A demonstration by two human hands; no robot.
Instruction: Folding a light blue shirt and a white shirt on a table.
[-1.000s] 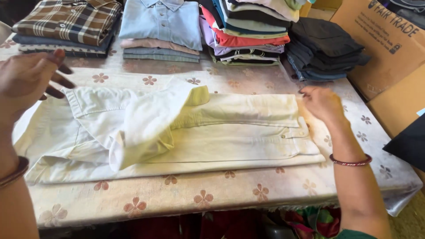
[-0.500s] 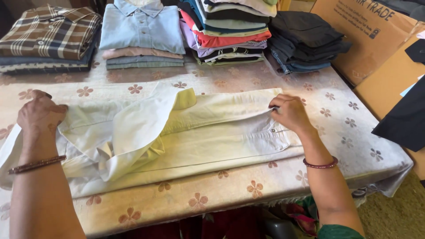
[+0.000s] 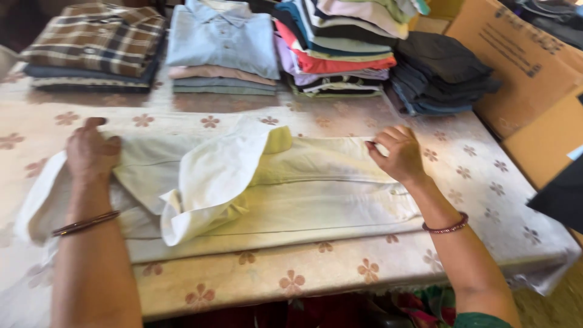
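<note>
Garment (image 3: 316, 194), pale cream-yellow, looks like trousers, lies flat across the table (image 3: 303, 282), which has a beige cloth with brown flower print. Left hand (image 3: 91, 152) sits at the garment's left end, palm down, fingers curled over the fabric edge and pressing it; cannot tell if it actually pinches the cloth. Right hand (image 3: 398, 153) is at the garment's upper right edge, fingers bent, fingertips closed on the fabric there. A white fold of the garment (image 3: 212, 182) stands up loose between the two hands, nearer the left one, tilted over the flat part. Bangles on both wrists. Beyond the garment, along the table's far side: plaid shirt stack (image 3: 97, 42) far left, light blue shirt stack (image 3: 221, 45) next to it, mixed coloured stack (image 3: 340, 48) right of that, dark folded stack (image 3: 440, 73) furthest right. Cardboard boxes (image 3: 522, 67) stand off the garment's right end, past the table edge.
</note>
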